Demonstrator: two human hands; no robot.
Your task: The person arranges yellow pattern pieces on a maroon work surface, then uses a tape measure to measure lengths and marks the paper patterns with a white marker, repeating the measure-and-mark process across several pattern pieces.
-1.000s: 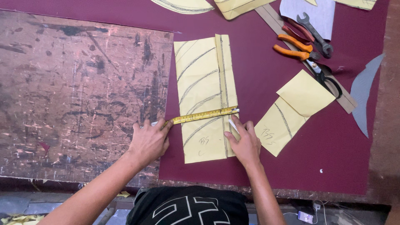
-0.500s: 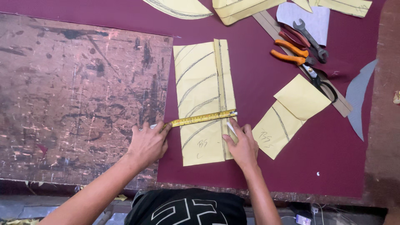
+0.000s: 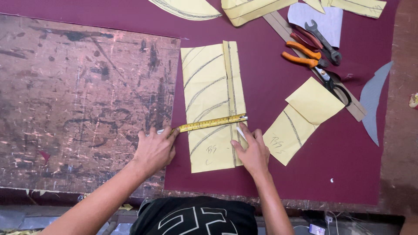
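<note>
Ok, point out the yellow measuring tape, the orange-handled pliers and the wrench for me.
yellow measuring tape (image 3: 212,124), head view, middle of the stretched strip.
orange-handled pliers (image 3: 300,54), head view, on the orange handles.
wrench (image 3: 321,39), head view, on its metal shaft.

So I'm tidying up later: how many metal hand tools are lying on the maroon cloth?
3, all at upper right: orange-handled pliers, a grey wrench just above them, and black-handled scissors below. More could lie beyond the frame's top edge.

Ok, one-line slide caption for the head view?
Both hands stretch a yellow measuring tape across a yellow paper pattern piece on maroon cloth.
</note>
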